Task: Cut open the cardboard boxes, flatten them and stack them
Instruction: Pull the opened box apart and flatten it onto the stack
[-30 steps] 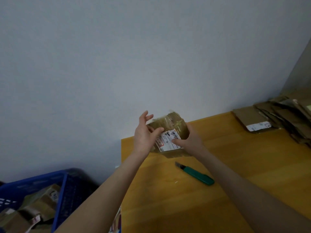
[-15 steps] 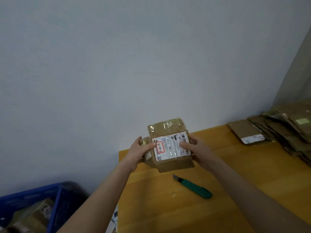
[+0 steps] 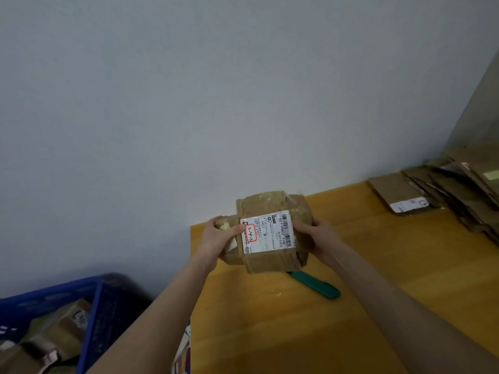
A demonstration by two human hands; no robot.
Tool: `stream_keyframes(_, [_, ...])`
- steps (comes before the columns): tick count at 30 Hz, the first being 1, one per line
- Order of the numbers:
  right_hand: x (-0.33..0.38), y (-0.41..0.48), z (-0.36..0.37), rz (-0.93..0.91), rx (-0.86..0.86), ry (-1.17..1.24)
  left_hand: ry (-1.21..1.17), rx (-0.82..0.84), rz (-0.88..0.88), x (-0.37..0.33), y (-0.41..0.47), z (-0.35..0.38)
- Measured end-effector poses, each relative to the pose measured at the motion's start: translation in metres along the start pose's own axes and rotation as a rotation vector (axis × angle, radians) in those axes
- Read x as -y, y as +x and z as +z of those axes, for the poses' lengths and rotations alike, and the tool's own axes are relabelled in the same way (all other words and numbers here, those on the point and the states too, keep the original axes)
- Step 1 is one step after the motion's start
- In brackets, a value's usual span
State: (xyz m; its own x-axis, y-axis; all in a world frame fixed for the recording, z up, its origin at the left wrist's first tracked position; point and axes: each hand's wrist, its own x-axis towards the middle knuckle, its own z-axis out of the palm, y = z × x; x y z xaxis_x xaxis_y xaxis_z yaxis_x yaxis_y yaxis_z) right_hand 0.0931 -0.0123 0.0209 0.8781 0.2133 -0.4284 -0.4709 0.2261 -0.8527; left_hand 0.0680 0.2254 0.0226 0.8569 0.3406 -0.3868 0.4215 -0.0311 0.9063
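**Taped box held between both hands above the table**

We hold a small brown cardboard box wrapped in clear tape (image 3: 271, 234) over the yellow wooden table (image 3: 378, 265), its white shipping label (image 3: 267, 231) facing us. Our left hand (image 3: 218, 238) grips its left end, thumb on the label's edge; our right hand (image 3: 316, 238) clasps the right end. A green utility knife (image 3: 314, 284) lies on the table just below the box. Flattened brown cardboard pieces (image 3: 442, 190) are piled at the far right.

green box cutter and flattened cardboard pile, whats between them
Head view: only bare yellow wooden tabletop between green box cutter and brown flattened cardboard pile; the right forearm crosses in front.
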Motion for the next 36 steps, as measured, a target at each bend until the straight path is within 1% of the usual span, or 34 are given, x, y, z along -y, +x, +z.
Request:
stream_keyframes(2, [-0.008,0.005,-0.003,-0.021,-0.118,-0.027,-0.002,-0.140,0.009,0.010,0.003,-0.005])
stream_keyframes(3, [-0.013,0.008,-0.004,-0.033,-0.159,-0.039,0.005,-0.183,0.006,0.014,0.004,-0.006])
stream_keyframes(5, [-0.025,0.012,-0.004,-0.037,-0.210,-0.058,0.073,-0.212,-0.001,0.024,0.005,-0.005])
stream_keyframes(7, [-0.037,0.018,-0.003,-0.007,-0.242,-0.052,0.215,-0.237,0.017,0.032,0.005,0.000])
stream_keyframes(9, [-0.051,0.026,-0.001,0.068,-0.251,-0.029,0.483,-0.258,0.095,0.041,0.005,0.004])
stream_keyframes(10, [-0.059,0.031,0.001,0.109,-0.242,-0.025,0.606,-0.245,0.176,0.046,0.004,0.008])
stream_keyframes(11, [-0.068,0.036,0.004,0.141,-0.227,-0.039,0.676,-0.207,0.273,0.050,0.002,0.012])
stream_keyframes(13, [-0.086,0.046,0.012,0.185,-0.192,-0.121,0.727,-0.072,0.404,0.059,-0.002,0.026])
stream_keyframes(16, [-0.110,0.054,0.022,0.265,-0.151,-0.274,0.898,0.133,0.426,0.085,-0.002,0.046])
stream_keyframes(18, [-0.121,0.055,0.017,0.244,-0.170,-0.507,1.037,0.214,0.368,0.107,0.001,0.056])
stream_keyframes(21, [-0.132,0.051,-0.012,0.154,-0.278,-0.981,1.182,0.278,0.321,0.132,0.007,0.068])
stream_keyframes(23, [-0.139,0.049,-0.035,0.138,-0.296,-1.321,1.250,0.281,0.319,0.141,0.011,0.076])
stream_keyframes(24, [-0.143,0.049,-0.046,0.141,-0.290,-1.450,1.281,0.272,0.326,0.145,0.013,0.081])
stream_keyframes(26, [-0.148,0.050,-0.060,0.151,-0.274,-1.600,1.313,0.252,0.341,0.149,0.017,0.086])
stream_keyframes(28, [-0.154,0.056,-0.068,0.159,-0.273,-1.631,1.319,0.248,0.349,0.152,0.021,0.086])
stream_keyframes(29, [-0.154,0.060,-0.071,0.180,-0.300,-1.603,1.321,0.248,0.355,0.152,0.023,0.084])
stream_keyframes(31, [-0.150,0.064,-0.077,0.255,-0.412,-1.518,1.329,0.237,0.367,0.154,0.024,0.082])
stream_keyframes(33, [-0.143,0.068,-0.085,0.278,-0.487,-1.532,1.336,0.211,0.369,0.153,0.023,0.082])
stream_keyframes(35, [-0.136,0.070,-0.085,0.163,-0.482,-1.582,1.349,0.167,0.338,0.149,0.021,0.082])
stream_keyframes(36, [-0.134,0.071,-0.081,0.081,-0.449,-1.556,1.336,0.136,0.304,0.147,0.021,0.081])
